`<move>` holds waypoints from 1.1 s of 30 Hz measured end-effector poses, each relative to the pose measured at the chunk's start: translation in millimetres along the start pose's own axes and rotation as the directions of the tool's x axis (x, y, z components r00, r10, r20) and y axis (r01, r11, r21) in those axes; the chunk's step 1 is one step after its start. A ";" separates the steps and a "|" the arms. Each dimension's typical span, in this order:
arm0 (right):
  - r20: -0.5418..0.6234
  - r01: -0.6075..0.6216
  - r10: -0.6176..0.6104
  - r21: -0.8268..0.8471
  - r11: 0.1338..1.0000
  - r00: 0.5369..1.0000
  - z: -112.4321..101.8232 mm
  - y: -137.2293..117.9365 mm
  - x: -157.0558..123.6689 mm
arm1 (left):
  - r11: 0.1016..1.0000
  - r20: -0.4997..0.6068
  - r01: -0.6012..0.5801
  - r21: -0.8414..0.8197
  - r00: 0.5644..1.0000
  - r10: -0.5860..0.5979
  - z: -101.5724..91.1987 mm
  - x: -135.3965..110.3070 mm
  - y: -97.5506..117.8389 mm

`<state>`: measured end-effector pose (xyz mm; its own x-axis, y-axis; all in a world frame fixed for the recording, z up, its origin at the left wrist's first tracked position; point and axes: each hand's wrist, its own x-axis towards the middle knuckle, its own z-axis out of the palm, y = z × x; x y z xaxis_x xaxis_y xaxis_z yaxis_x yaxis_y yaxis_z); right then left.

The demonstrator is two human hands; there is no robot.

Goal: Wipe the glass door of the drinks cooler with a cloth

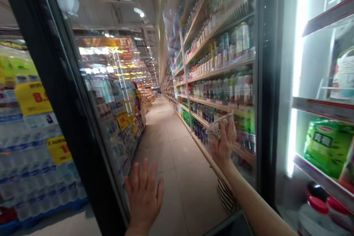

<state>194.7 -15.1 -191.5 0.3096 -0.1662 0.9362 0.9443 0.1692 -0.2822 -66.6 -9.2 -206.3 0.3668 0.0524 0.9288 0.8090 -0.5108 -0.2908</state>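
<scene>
My left hand (144, 196) is open, its fingers spread and laid flat against the lower part of a glass door (110, 92) with a black frame that swings out on my left. My right hand (223, 143) is closed on a crumpled light cloth (218, 126) and presses it against a second glass pane (232, 44), which ends at a black upright frame. My right forearm reaches up from the bottom right corner. Reflections and shelves of bottles show through both panes.
Lit cooler shelves (323, 107) stand open at the far right, with green packages (328, 145) and red-lidded jars (318, 204) below. A tiled aisle (171, 143) runs ahead between long shelves of drinks. Stacked bottled water with yellow price tags (33, 97) fills the left.
</scene>
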 end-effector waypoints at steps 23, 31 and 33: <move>-0.053 -0.020 0.019 -0.018 1.000 0.998 6.0 1.2 27.1 | 0.994 -0.071 -0.021 0.103 0.997 0.028 -0.1 81.5 2.0; 0.033 0.138 -0.139 0.029 0.990 0.990 8.3 2.7 34.6 | 0.996 -0.050 -0.015 0.093 0.999 0.019 -1.2 81.0 1.1; -0.096 -0.009 0.009 -0.006 1.000 0.995 9.9 16.0 44.0 | 0.996 -0.049 -0.016 0.089 0.999 0.020 -1.3 80.8 1.7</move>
<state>222.3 -10.2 -152.8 0.3270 -0.2568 0.9095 0.9420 0.1653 -0.2920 -36.2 -6.9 -131.4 0.3601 -0.0005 0.9329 0.8409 -0.4329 -0.3248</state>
